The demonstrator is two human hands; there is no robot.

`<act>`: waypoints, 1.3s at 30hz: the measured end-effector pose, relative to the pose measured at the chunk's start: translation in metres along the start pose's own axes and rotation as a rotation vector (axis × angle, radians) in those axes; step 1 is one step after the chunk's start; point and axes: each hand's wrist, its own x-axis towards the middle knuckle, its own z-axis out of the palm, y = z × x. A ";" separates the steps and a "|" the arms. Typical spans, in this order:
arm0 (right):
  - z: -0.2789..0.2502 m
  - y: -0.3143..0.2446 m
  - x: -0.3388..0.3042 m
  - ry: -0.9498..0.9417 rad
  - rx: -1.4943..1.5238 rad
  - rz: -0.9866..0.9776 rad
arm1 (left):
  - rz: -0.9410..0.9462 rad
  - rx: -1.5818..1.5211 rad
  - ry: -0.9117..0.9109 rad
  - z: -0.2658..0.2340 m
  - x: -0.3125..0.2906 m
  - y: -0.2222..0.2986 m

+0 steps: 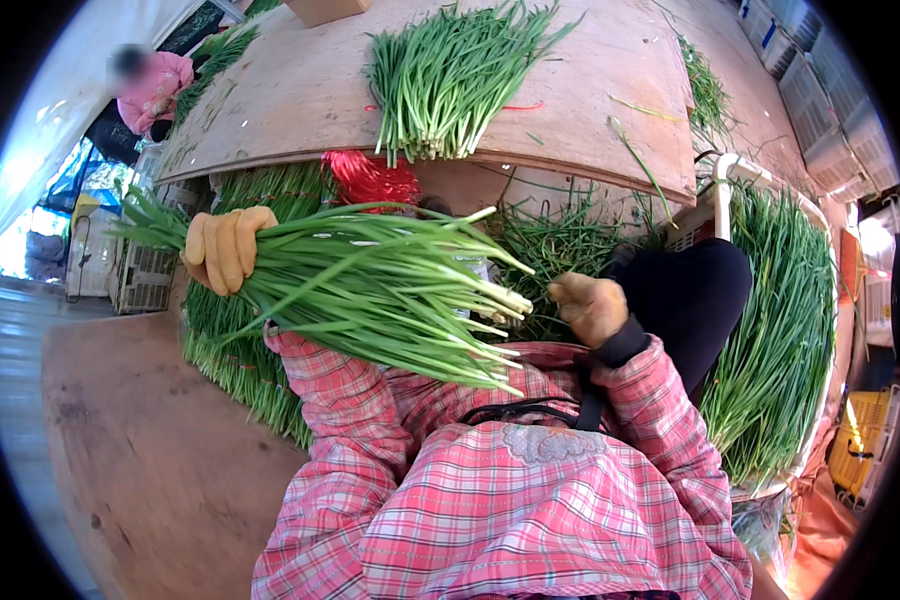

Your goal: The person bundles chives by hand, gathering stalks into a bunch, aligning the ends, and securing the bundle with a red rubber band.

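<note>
Left hand (228,250) clasped around the leafy end of a bunch of chives (380,290), held sideways before a plaid-clad torso.
The right hand (592,310) hovers just beside the pale stem ends, fingers curled; whether it pinches anything cannot be told. At right, a white-rimmed crate (760,174) is packed with long chives (775,320).

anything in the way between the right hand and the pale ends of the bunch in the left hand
Nothing visible: only a small open gap separates the right hand from the pale stem ends; loose greens lie below, not in between.
</note>
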 end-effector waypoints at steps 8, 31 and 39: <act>-0.039 -0.103 0.059 -0.152 0.002 -0.260 | -0.408 0.405 0.113 0.017 0.029 -0.058; -0.036 -0.046 0.071 -0.107 1.621 -0.051 | -1.067 0.623 0.606 -0.050 0.017 -0.218; -0.051 -0.027 0.072 0.047 1.617 -0.144 | -1.220 0.766 0.344 0.030 -0.096 -0.132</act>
